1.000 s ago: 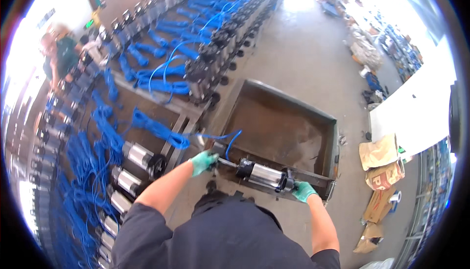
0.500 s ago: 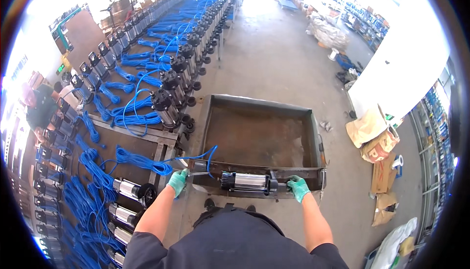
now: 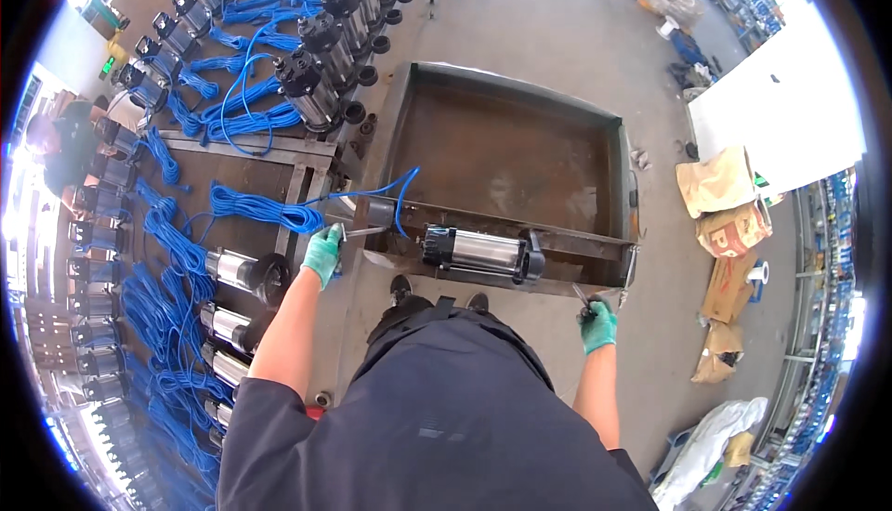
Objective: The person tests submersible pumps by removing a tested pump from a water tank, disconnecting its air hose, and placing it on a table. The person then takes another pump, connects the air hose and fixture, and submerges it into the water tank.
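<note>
A silver cylindrical pump (image 3: 485,251) with black ends lies on its side across the front ledge of a shallow metal tank (image 3: 506,74). My left hand (image 3: 323,255), in a green glove, is closed around a slim grey metal tool (image 3: 365,231) that points toward the pump's left end. Off the pump's right end, my gloved right hand (image 3: 598,327) grips a small dark tool (image 3: 581,294), whose exact kind I cannot make out. Neither hand touches the pump. A blue cable (image 3: 401,204) loops down beside the pump and runs left to a bundled coil (image 3: 260,207).
Rows of upright pumps (image 3: 307,88) with blue cable coils stand on a long bench at left. More pumps (image 3: 228,269) lie at my left. A person (image 3: 65,149) is at the far left. Paper sacks (image 3: 715,181) and cardboard (image 3: 729,288) lie on the floor at right.
My right hand has come away from the pump's right end, toward me, with a small tool now showing in it. My left hand still holds its tool. The view has tilted downward.
</note>
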Motion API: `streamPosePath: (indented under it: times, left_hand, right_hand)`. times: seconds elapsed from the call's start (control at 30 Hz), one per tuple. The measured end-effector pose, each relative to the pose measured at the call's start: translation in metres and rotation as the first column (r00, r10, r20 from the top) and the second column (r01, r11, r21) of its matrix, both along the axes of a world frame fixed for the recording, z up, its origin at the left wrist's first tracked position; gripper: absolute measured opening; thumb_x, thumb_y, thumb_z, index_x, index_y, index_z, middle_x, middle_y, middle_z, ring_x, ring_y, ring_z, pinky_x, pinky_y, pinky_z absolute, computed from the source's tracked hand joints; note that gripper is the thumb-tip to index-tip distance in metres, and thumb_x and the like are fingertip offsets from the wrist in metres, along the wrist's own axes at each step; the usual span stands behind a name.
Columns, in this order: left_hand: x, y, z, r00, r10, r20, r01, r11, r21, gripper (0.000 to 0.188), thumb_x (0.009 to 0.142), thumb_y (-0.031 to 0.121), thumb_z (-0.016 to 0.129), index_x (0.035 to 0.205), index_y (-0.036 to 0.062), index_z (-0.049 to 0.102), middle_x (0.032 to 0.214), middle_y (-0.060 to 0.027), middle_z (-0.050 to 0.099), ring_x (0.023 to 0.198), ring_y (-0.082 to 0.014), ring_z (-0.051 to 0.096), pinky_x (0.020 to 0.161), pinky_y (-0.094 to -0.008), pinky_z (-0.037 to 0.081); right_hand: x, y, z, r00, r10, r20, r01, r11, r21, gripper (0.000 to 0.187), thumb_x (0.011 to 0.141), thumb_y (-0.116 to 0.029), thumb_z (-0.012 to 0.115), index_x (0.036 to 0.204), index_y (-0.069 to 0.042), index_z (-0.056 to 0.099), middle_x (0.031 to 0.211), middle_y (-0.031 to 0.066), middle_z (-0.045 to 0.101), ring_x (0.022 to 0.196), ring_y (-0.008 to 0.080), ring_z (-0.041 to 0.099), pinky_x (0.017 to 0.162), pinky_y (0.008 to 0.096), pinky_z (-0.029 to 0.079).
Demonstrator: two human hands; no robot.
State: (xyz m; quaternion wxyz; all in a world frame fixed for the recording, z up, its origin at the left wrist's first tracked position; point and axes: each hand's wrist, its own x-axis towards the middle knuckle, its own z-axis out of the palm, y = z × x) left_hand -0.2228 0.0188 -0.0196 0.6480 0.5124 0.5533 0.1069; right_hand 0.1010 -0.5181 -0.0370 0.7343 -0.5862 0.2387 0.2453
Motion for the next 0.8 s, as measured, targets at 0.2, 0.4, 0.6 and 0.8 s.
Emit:
streamPosePath:
  times: [0.2, 0.4, 0.6, 0.8]
  left_hand:
    - [0.024, -0.001, -0.017, 0.999, 0.033, -0.027, -0.033, 0.999, -0.002, 0.033, 0.103, 0.045, 0.058, 0.092, 0.0147, 0.064, 0.065, 0.0041, 0.052, 0.050, -0.0102, 0.046, 0.044, -0.0294, 0.039]
    - [0.056, -0.005, 0.003, 0.993, 0.057, -0.103, -0.064, 0.995, -0.072, 0.036, 0.093, 0.056, 0.068, 0.092, 0.0202, 0.061, 0.062, 0.0045, 0.049, 0.048, -0.0125, 0.049, 0.044, -0.0322, 0.042]
    - [0.046, -0.021, 0.004, 0.995, -0.103, 0.016, 0.100, 0.984, 0.144, 0.016, 0.103, 0.032, 0.058, 0.106, 0.0158, 0.060, 0.074, 0.0021, 0.060, 0.054, -0.0101, 0.053, 0.047, -0.0266, 0.042]
    - [0.080, -0.044, 0.005, 0.978, -0.095, 0.184, 0.098, 0.995, -0.008, 0.028, 0.100, 0.024, 0.065, 0.125, 0.0145, 0.056, 0.086, 0.0004, 0.062, 0.059, -0.0116, 0.057, 0.049, -0.0273, 0.048]
  right_hand:
    - [-0.010, -0.009, 0.000, 0.999, 0.040, -0.005, -0.040, 0.999, 0.015, 0.018, 0.091, -0.003, 0.058, 0.104, -0.011, 0.068, 0.079, 0.0040, 0.063, 0.062, 0.0175, 0.058, 0.057, 0.0363, 0.050]
    - [-0.002, -0.009, 0.001, 0.991, -0.095, 0.095, 0.094, 0.995, 0.015, 0.016, 0.092, -0.005, 0.059, 0.103, -0.014, 0.068, 0.084, 0.0035, 0.064, 0.070, 0.0175, 0.062, 0.065, 0.0378, 0.055]
    - [0.038, 0.000, 0.024, 0.905, -0.370, 0.210, 0.381, 0.924, -0.012, 0.017, 0.093, 0.000, 0.056, 0.103, -0.010, 0.065, 0.088, 0.0063, 0.066, 0.073, 0.0204, 0.065, 0.070, 0.0378, 0.061]
    - [0.092, 0.002, -0.019, 0.834, -0.508, 0.216, 0.530, 0.846, -0.058, 0.021, 0.094, 0.001, 0.053, 0.108, -0.010, 0.063, 0.089, 0.0086, 0.065, 0.071, 0.0233, 0.066, 0.067, 0.0413, 0.063]
